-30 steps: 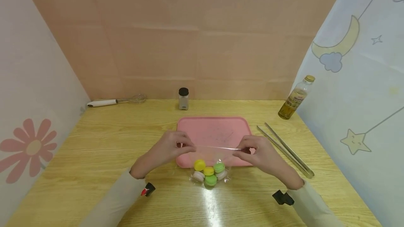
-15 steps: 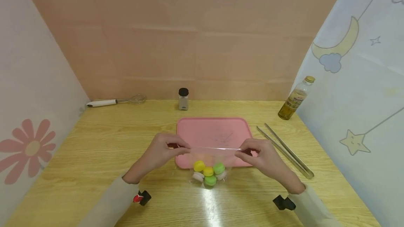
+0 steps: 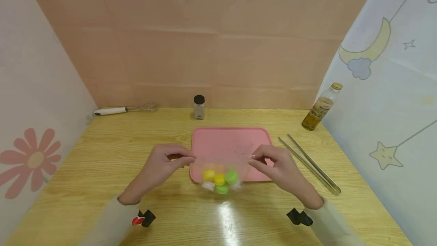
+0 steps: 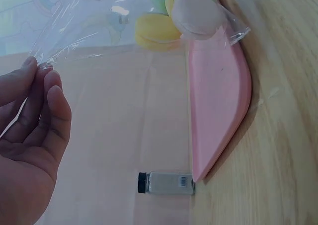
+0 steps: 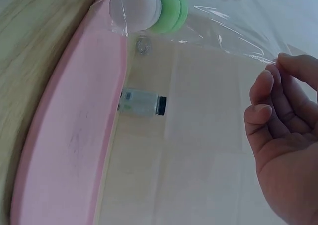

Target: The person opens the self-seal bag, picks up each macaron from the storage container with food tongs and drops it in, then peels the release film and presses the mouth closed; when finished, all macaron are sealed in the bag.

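A clear plastic bag point(image 3: 222, 161) hangs stretched between both hands over the near edge of the pink tray point(image 3: 232, 139). In its bottom lie several macarons point(image 3: 219, 179), yellow, green and pale, slightly blurred in the head view. My left hand point(image 3: 164, 166) pinches the bag's upper left corner between thumb and fingers, as the left wrist view confirms on the hand point(image 4: 30, 130). At the upper right corner my right hand point(image 3: 281, 168) has the same kind of pinch, with the film point(image 5: 223, 31) running out from its fingertips.
Metal tongs point(image 3: 310, 166) lie right of the tray. A bottle of yellow liquid point(image 3: 319, 109) stands at the back right. Behind the tray is a small black-capped jar point(image 3: 199, 107); a whisk point(image 3: 126, 110) lies at the back left.
Both hands have shifted left, the left one farther, so they stand wider apart. The bag and its macarons have moved left and a little higher in the head view.
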Motion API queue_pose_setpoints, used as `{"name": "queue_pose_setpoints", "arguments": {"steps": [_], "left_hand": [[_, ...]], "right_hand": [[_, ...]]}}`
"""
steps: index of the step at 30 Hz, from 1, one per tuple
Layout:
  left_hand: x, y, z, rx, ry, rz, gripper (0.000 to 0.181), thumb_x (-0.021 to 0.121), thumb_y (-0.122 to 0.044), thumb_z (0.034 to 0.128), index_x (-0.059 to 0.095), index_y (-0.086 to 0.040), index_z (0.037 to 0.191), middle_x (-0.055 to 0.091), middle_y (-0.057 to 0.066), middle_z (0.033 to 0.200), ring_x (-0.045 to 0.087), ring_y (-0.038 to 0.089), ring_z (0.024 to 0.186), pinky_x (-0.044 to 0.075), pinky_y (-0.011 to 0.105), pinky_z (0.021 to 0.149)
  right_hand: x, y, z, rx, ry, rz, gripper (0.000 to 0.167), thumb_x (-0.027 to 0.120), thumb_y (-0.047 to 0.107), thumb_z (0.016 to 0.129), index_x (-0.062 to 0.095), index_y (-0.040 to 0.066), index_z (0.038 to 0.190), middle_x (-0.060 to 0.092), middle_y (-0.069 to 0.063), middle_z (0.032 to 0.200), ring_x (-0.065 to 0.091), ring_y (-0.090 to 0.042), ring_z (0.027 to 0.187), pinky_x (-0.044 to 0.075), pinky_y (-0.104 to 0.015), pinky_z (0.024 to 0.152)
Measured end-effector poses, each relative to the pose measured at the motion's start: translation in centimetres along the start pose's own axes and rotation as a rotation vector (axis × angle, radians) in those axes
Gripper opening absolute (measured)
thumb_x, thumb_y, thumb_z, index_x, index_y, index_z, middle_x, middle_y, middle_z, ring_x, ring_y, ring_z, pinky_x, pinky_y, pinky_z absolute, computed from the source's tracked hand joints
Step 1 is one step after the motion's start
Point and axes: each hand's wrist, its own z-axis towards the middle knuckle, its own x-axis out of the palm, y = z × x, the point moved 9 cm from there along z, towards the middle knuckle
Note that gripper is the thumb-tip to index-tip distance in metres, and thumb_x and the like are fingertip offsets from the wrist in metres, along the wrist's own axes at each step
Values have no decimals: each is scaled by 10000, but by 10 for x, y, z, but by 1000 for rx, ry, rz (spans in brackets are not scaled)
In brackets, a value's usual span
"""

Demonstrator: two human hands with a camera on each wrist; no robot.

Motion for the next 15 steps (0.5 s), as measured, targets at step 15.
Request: {"name": "queue_pose_setpoints", "arguments": {"steps": [15], "left_hand": [[-54, -4, -18, -8, -105, 63, 135, 754, -50, 914, 792, -157, 986, 735, 47, 931, 659, 187, 748, 570, 294, 668]], "right_hand": [[34, 6, 38, 2, -23, 40, 179, 746, 41, 923, 725, 217, 896, 625, 96, 774, 495, -97, 662, 402, -277, 579]]}}
